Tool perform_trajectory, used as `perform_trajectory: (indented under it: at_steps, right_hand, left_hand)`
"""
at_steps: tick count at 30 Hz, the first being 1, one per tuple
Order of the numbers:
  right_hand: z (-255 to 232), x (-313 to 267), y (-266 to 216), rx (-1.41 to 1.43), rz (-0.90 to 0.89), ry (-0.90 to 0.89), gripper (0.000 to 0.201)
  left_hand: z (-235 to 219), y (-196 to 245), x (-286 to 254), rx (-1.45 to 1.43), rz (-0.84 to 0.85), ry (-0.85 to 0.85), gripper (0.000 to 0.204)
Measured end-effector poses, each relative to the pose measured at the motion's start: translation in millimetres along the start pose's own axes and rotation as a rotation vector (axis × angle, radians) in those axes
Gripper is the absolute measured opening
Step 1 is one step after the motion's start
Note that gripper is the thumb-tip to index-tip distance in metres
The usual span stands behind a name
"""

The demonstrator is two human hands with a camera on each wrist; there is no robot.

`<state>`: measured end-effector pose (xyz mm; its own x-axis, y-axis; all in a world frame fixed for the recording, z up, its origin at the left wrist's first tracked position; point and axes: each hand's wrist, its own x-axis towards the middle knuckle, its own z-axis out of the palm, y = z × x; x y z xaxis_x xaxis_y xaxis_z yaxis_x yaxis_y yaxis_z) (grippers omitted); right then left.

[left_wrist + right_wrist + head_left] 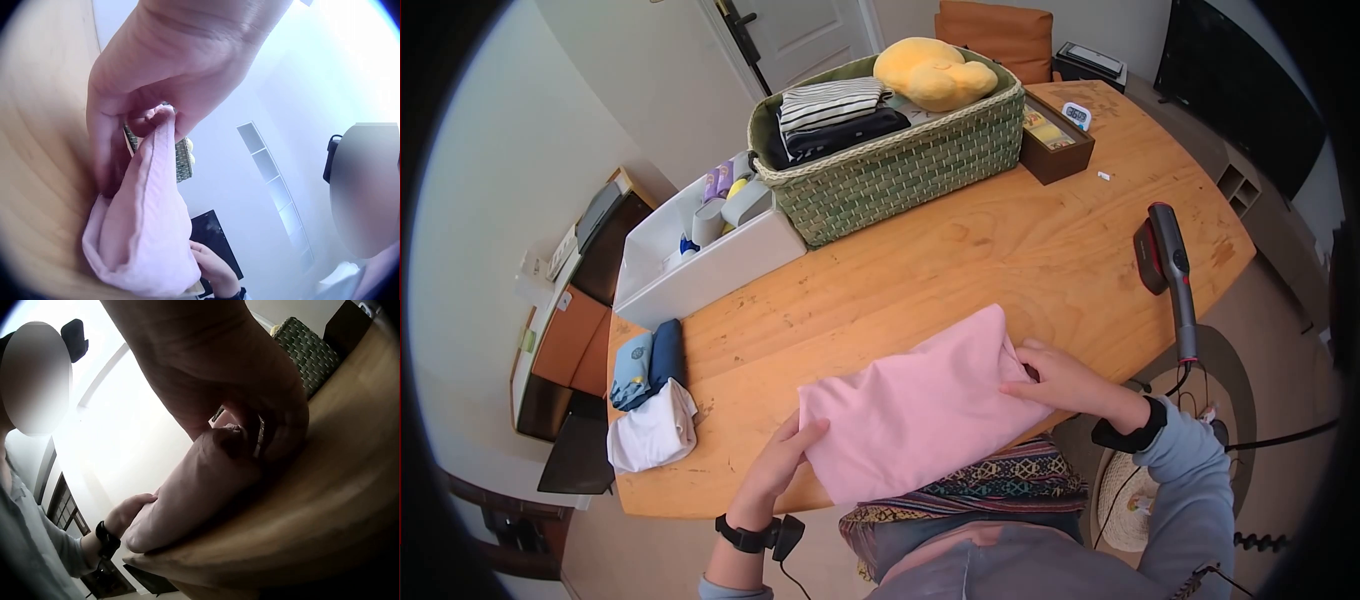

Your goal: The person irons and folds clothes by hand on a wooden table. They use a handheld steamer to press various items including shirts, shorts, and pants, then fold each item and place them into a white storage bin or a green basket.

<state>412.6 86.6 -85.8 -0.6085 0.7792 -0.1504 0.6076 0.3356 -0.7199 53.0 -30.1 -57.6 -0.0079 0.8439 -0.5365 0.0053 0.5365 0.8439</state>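
A folded pink cloth (915, 405) lies at the table's near edge, its lower part over the edge. The left hand (785, 455) pinches its left edge, thumb on top. On the right side, the right hand (1072, 380) grips the cloth's other end, thumb on top and fingers underneath. In the left wrist view the left hand (169, 69) holds the layered edge of the cloth (156, 219). The right wrist view has the right hand (219, 369) with fingers curled round the rolled-looking end of the cloth (194, 481).
On the wooden table (880, 290) stand a green woven basket (910, 165) with clothes and a yellow plush, a white bin (720, 275), and a brown box (1065, 155). Folded clothes (655, 425) lie at the left. A corded handheld appliance (1175, 265) lies at the right.
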Motion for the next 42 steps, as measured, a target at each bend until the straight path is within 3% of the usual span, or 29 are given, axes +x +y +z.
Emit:
perform_trajectory:
  at_steps: [2,4,7,8,10,12,18,20,22,24,29,30,33,35,37,39,40,42]
  right_hand:
    - [2.3,1.4,1.3,0.012,0.002,-0.003,0.04]
    - [6.7,2.3,3.1,0.196,0.042,0.057,0.04]
    - [6.0,3.7,-1.5,0.118,0.148,0.11,0.041]
    - [6.1,6.3,0.9,0.117,0.146,0.11,0.041]
    - [6.5,16.4,13.1,0.085,0.02,0.289,0.036]
    - [2.3,29.1,26.3,0.065,0.047,0.328,0.033]
    - [-30.2,43.0,35.4,0.08,0.082,0.409,0.027]
    - [-42.8,36.7,35.1,0.062,0.097,0.413,0.028]
    - [-52.6,15.4,27.2,-0.092,0.029,0.568,0.035]
    - [-69.2,-8.6,25.9,-0.483,-0.044,0.664,0.044]
    - [-120.1,-55.7,8.8,-0.656,0.173,0.78,0.048]
    - [-125.6,-63.9,17.3,-0.668,0.17,0.777,0.048]
    - [-139.2,-92.9,57.7,-0.795,0.452,0.765,0.056]
    - [-138.1,-109.9,91.7,-0.843,0.485,0.749,0.059]
    - [-141.5,-112.4,90.0,-0.885,0.518,0.73,0.061]
    - [-144.5,-109.1,69.9,-0.251,0.768,0.58,0.062]
    - [-144.8,-112.1,89.7,-0.258,0.768,0.577,0.062]
    - [-144.0,-121.7,145.4,-0.014,0.529,0.604,0.056]
  left_hand:
    - [-2.1,0.5,0.3,-0.113,0.001,-0.048,0.055]
    - [-0.6,1.0,2.1,-0.161,0.018,-0.057,0.055]
    - [3.4,2.0,11.9,-0.257,0.06,-0.066,0.053]
    - [4.6,2.0,17.6,-0.305,0.085,-0.068,0.053]
    - [7.0,-0.8,32.6,-0.337,0.118,-0.074,0.05]
    - [10.3,-0.2,49.5,-0.368,0.153,-0.086,0.048]
    - [12.8,24.7,90.3,-0.236,0.169,-0.078,0.048]
    - [13.8,39.4,85.1,0.06,0.223,0.033,0.058]
    - [14.1,43.3,85.0,0.061,0.26,0.04,0.063]
    - [12.9,40.7,88.9,0.054,0.284,0.052,0.068]
    - [10.4,40.2,113.0,0.072,0.383,-0.017,0.061]
    - [9.9,39.8,118.7,0.061,0.386,-0.018,0.061]
    - [7.9,38.4,130.8,-0.022,0.399,-0.045,0.043]
    - [3.4,35.9,134.2,-0.049,0.362,-0.068,0.029]
    - [-3.7,32.9,137.0,-0.077,0.363,-0.106,0.027]
    - [-8.6,30.4,137.9,-0.1,0.362,-0.141,0.025]
    - [-10.4,30.3,137.4,-0.069,0.352,-0.129,0.025]
    - [-12.2,32.3,134.5,-0.043,0.343,-0.116,0.025]
